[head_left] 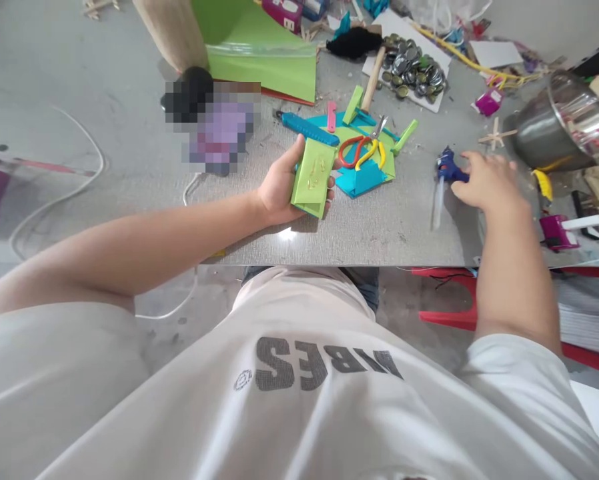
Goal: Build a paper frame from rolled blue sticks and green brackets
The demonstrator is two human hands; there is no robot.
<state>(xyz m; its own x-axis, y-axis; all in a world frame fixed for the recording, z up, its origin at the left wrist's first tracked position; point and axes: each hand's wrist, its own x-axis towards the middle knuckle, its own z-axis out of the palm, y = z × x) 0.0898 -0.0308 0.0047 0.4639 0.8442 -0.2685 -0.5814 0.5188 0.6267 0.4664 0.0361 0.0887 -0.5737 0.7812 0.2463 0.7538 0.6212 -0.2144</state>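
My left hand (278, 185) is closed around a folded green paper piece (309, 175), with glossy glue-like streaks on its face and a bit of blue at its lower edge. On the right, my right hand (492, 183) has its fingers apart at a blue glue gun (448, 167) lying on the table. A clear glue stick (437, 205) sticks out of the gun toward me. Thumb and forefinger are on either side of the gun's near end; whether they touch it I cannot tell. Red-and-yellow scissors (362, 152) lie on blue and green paper beside my left hand.
A blue utility knife (307, 128) and a pink strip (331, 117) lie behind my left hand. Farther back are bottle caps (412, 67) on a white board and green sheets (259, 67). A metal pot (559, 120) stands right. Another person's arm (172, 30) reaches in from the far side.
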